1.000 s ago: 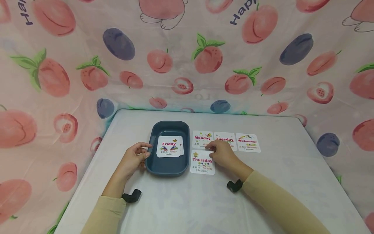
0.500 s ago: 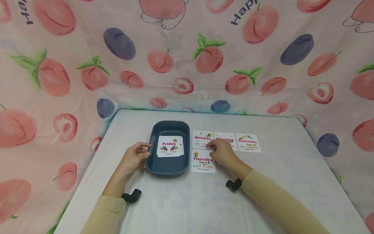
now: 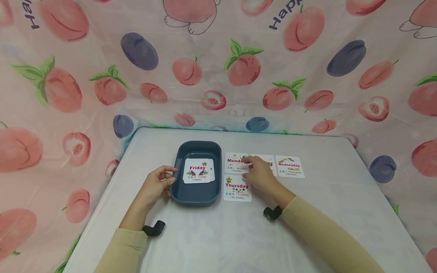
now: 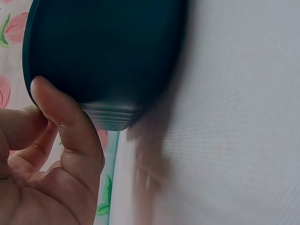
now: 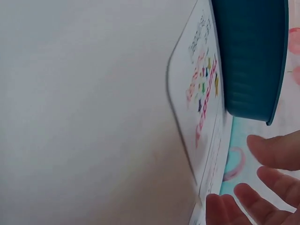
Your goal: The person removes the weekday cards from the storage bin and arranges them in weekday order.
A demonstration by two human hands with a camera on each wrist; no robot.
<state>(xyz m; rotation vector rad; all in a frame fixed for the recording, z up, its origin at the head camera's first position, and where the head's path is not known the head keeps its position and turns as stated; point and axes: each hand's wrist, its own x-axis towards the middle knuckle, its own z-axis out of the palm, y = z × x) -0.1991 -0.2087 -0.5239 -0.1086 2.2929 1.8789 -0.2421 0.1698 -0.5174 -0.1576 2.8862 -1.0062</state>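
My left hand (image 3: 155,187) is at the left side of a dark blue tray (image 3: 175,197); in the left wrist view its thumb and fingers pinch the tray's rim. Inside the tray lies a Friday card (image 3: 196,172) on top of at least one other card. My right hand (image 3: 261,176) hovers over the laid-out cards, fingers apart and holding nothing. Beneath it the Thursday card (image 3: 237,191) lies flat, just below the Monday card (image 3: 235,167). The Tuesday card (image 3: 269,157) is mostly covered by the right hand. To its right is the Wednesday card (image 3: 289,167).
Tray and cards rest on a white-covered table (image 3: 218,242). A fruit-print cloth (image 3: 211,68) hangs behind and around it. Each wrist wears a black band-like device, the left one (image 3: 154,228) and the right one (image 3: 272,213).
The Thursday card has slid slightly up and right towards the Monday card. My right hand has let go of it and lifted slightly, fingers spread. The left hand and tray have stayed still.
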